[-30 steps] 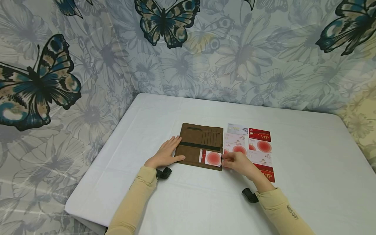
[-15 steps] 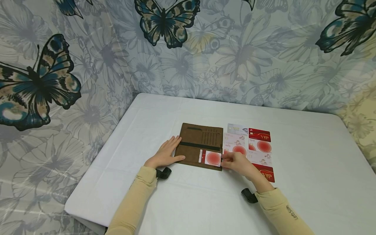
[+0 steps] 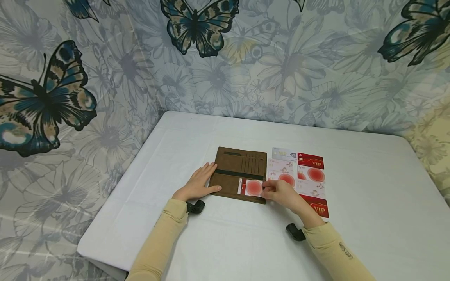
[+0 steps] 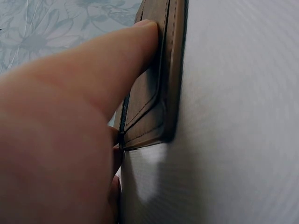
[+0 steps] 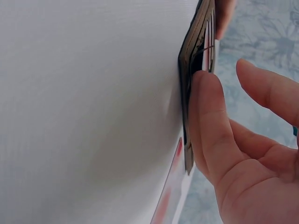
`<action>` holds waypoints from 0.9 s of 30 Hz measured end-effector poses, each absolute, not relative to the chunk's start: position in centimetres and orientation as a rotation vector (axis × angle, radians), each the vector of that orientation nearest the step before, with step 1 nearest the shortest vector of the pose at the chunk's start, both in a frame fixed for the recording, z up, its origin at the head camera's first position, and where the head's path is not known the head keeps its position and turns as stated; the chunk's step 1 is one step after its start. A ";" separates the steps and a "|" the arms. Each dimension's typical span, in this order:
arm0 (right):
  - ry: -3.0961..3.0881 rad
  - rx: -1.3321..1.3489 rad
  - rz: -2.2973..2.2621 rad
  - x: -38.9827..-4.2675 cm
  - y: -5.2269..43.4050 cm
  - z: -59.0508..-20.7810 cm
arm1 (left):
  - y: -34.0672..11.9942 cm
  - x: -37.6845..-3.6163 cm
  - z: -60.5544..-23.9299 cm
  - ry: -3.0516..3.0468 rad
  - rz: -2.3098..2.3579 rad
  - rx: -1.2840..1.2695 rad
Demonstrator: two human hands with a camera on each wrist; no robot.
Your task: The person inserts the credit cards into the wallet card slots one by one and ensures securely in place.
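Observation:
A brown wallet (image 3: 240,168) lies open on the white table (image 3: 218,242). My left hand (image 3: 197,185) rests flat on its left edge with straight fingers; in the left wrist view a finger (image 4: 117,60) presses on the wallet's brown edge (image 4: 161,93). A white card with a red circle (image 3: 252,187) sits partly in a slot of the wallet's lower half. My right hand (image 3: 281,194) is at that card's right end. In the right wrist view its thumb (image 5: 205,107) presses on the wallet's edge (image 5: 192,51) by the card (image 5: 214,46), with the forefinger apart.
Several red and white cards (image 3: 311,175) lie in two columns right of the wallet, one red VIP card (image 3: 318,208) nearest me. A butterfly-print cloth (image 3: 246,70) hangs behind the table. Black wrist mounts (image 3: 293,232) sit under both sleeves.
My right hand has slid left and the red-circle card has gone further into the wallet's slot. The left hand has not moved.

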State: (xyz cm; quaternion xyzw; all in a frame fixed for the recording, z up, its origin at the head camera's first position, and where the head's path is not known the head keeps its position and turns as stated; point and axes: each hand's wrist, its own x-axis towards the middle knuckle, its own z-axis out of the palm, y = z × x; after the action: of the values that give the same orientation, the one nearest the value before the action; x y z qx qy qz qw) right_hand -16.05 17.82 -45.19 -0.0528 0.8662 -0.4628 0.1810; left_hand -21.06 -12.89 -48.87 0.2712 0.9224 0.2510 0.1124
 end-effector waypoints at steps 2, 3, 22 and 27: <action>2.440 -0.157 -1.318 -16.1 17.7 -45.2 | -12.9 -21.1 -48.9 2.709 0.730 0.795; 2.436 -0.164 -1.321 -16.1 17.7 -45.2 | -12.9 -21.1 -48.9 2.709 0.727 0.793; 2.404 -0.187 -1.367 -16.3 16.5 -45.5 | -12.8 -21.1 -48.8 2.703 0.707 0.791; 2.410 -0.193 -1.359 -16.3 16.1 -45.4 | -12.8 -21.3 -49.0 2.701 0.705 0.785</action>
State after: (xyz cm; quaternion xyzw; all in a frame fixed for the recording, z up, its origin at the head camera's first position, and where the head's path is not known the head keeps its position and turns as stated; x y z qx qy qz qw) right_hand -16.33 16.11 -45.43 -0.0682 0.8543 -0.4817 0.1831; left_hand -21.25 -12.81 -49.02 0.2688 0.9247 0.2413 0.1205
